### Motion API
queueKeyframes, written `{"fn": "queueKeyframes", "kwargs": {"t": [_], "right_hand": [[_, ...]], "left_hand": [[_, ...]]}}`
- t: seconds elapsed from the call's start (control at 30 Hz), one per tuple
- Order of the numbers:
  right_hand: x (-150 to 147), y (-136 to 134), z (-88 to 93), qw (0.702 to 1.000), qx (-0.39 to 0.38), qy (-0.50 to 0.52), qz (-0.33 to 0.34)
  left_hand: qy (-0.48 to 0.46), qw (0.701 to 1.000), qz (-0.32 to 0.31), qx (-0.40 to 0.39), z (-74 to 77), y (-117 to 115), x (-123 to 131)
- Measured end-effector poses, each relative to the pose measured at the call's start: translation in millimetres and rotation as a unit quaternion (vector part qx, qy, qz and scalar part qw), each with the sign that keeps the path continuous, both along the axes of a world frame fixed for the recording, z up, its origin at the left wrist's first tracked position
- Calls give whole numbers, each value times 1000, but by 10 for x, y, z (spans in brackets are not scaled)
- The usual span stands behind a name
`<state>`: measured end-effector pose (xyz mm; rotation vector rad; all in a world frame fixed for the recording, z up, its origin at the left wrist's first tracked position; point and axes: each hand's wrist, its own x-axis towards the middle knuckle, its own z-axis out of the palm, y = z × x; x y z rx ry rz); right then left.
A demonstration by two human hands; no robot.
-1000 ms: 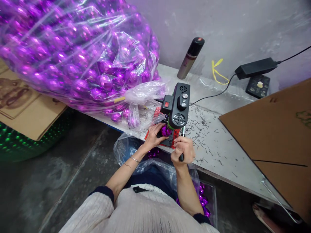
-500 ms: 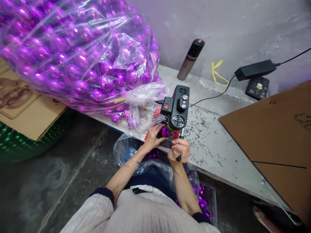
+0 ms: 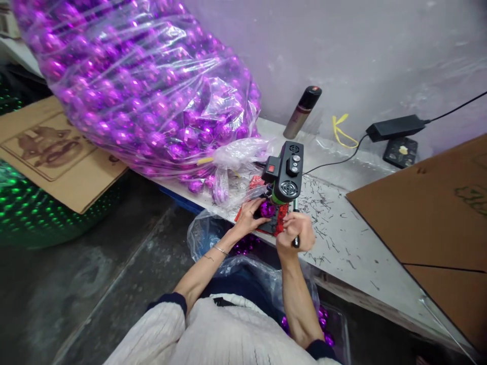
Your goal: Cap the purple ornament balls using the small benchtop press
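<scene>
Purple ball [image 3: 267, 209]: there it sits, tucked low at the near left edge of the black machine [image 3: 288, 175], shiny and snug against a hand.
Bag of balls [image 3: 152, 96]: big and bulging, left of the machine and beyond the hand. Its plastic neck [image 3: 239, 153] reaches almost to the machine, so loose film is best kept out of the works.
Left hand [image 3: 248, 218]: at the machine's near left, thumb and forefinger parted around the ball, pinching it between them; how the other fingertips sit, one cannot tell. Steady is the word here: ball square, fingertips clear of whatever moves under the machine.
Right hand [image 3: 296, 232]: at the machine's near right, fingers curled tight round the lever [image 3: 296, 243], black grip poking out below the fist. One smooth, even stroke would likely serve best, with no jerk to tip the ball.
Black wire bits [image 3: 319, 208]: strewn over the tabletop [image 3: 365, 248], right of the machine, some near the right fist. Sweeping them aside would give that wrist an easier path.
Cardboard box [image 3: 426, 203]: well to the machine's right, apart from the lever and its swing.
</scene>
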<state>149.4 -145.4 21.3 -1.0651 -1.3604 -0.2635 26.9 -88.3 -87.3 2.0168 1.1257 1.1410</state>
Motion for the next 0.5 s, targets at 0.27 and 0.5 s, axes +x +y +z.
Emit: {"fn": "queueKeyframes", "kwargs": {"t": [0.27,0.5], "right_hand": [[-7,-57,411,997,-66,26,34],[-22,-92,249,998,-50,-4,29]], "left_hand": [[68,994,-18,87,-15,-627,-352],[148,981,-8,128,112,-634,-629]]}}
